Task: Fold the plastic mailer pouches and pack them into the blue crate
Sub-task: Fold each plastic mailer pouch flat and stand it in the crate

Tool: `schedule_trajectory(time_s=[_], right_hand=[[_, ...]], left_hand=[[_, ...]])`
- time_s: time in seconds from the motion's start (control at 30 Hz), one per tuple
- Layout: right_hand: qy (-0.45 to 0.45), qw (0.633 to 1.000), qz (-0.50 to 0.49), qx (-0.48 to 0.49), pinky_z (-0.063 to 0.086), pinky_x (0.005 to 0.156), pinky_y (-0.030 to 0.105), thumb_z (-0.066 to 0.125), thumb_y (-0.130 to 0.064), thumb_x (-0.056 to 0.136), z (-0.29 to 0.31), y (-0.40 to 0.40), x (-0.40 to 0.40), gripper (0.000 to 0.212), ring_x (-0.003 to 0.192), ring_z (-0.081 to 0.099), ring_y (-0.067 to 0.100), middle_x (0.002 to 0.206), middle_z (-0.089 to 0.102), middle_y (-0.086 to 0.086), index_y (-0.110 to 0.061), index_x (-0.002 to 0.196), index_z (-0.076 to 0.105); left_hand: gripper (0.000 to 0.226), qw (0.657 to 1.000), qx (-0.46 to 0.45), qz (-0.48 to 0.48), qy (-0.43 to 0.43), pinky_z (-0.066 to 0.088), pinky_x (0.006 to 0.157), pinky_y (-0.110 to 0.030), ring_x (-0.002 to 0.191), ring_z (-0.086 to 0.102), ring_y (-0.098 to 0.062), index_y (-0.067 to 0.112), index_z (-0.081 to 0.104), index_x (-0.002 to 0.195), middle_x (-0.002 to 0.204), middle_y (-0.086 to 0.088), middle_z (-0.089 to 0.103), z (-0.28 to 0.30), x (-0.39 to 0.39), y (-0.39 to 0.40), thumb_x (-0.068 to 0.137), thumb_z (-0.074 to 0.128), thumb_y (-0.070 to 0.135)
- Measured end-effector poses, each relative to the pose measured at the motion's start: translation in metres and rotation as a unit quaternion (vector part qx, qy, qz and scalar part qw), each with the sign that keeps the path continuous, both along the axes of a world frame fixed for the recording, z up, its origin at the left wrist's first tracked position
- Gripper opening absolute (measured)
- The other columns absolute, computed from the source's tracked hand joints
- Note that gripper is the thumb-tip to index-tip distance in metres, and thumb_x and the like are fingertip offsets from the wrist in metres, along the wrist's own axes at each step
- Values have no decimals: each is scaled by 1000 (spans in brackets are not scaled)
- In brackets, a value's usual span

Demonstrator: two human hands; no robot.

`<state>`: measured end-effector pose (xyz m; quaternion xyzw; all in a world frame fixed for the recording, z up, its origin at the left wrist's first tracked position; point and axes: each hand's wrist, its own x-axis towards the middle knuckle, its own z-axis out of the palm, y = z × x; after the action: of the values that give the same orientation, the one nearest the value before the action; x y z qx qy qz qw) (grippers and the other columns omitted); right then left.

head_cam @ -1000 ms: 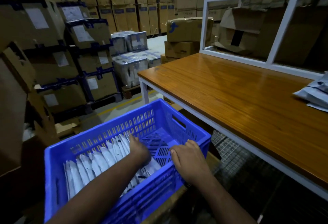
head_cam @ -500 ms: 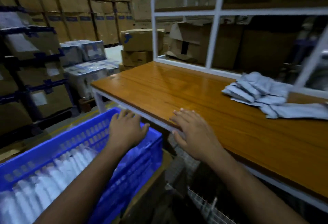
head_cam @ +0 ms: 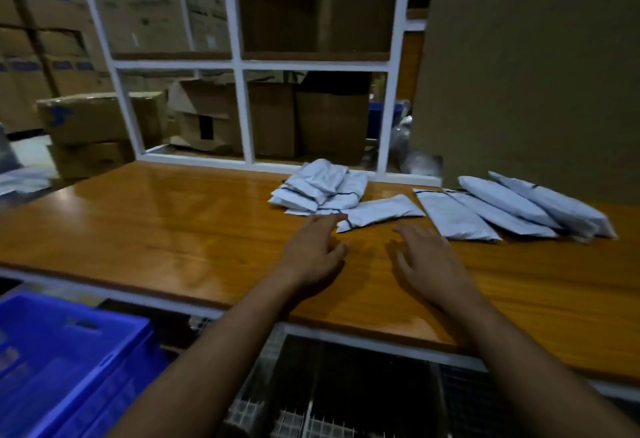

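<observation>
Far left and low: blue crate (head_cam: 69,361), beside the wooden table (head_cam: 173,229), well apart from both hands; inside too blurred to tell

Then left hand (head_cam: 313,247), palm down over the table, fingers straight and a little spread, holding nothing; fingertips (head_cam: 337,217) just at the near end of a single folded pouch (head_cam: 379,211), touching or only very near, cannot tell

Behind that, small heap of pouches (head_cam: 320,188) close to the white shelf frame (head_cam: 242,108)

Next right hand (head_cam: 424,257), also flat and relaxed above the tabletop, fingers apart, empty, near the single pouch but clear of it

Far right: row of long flat pouches (head_cam: 512,209), side by side, overlapping, on the table in front of a big cardboard sheet (head_cam: 536,73)
</observation>
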<state>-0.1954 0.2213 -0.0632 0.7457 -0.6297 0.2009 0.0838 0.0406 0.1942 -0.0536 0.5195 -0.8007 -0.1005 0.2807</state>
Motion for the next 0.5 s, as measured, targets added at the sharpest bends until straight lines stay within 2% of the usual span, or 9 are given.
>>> schedule_trajectory(time_s=[0.1,0.17,0.3,0.4,0.5], right_hand=[[-72,995,-68,23,48,93,38,54,-22,95,-11,-2,-39,44,118,53,24,132,55,5,-18,139,50],[-84,992,-88,33,49,92,37,54,-21,95,-14,-12,-49,45,117,53,24,133,52,4,-18,140,48],[-28,998,-41,38,44,103,38,54,-27,97,-13,-43,-47,48,126,48,23,145,46,2,-23,144,44],[-14,999,6,38,29,116,40,49,-36,100,-13,-68,-40,52,143,32,20,158,33,0,-26,150,38],[-18,998,30,47,15,122,42,48,-47,99,-16,-92,-32,60,151,17,19,165,20,-1,-27,153,32]], left_hand=[[56,999,-1,-27,-25,41,101,-34,131,45,-19,32,39,150,140,0,53,-14,-25,-16,97,55,41],[56,998,-3,-27,-61,44,98,-35,129,46,-20,28,42,149,133,-1,58,-20,-30,-24,96,56,41],[46,998,-51,-8,-46,47,96,-35,119,53,-17,24,53,139,126,-1,58,-25,-30,-22,94,57,35],[43,998,-65,8,-17,46,94,-33,115,53,-16,26,55,137,123,0,57,-23,-29,-18,94,58,30],[40,997,-68,19,19,47,91,-32,110,53,-13,29,56,134,120,3,55,-24,-28,-18,93,57,29]])
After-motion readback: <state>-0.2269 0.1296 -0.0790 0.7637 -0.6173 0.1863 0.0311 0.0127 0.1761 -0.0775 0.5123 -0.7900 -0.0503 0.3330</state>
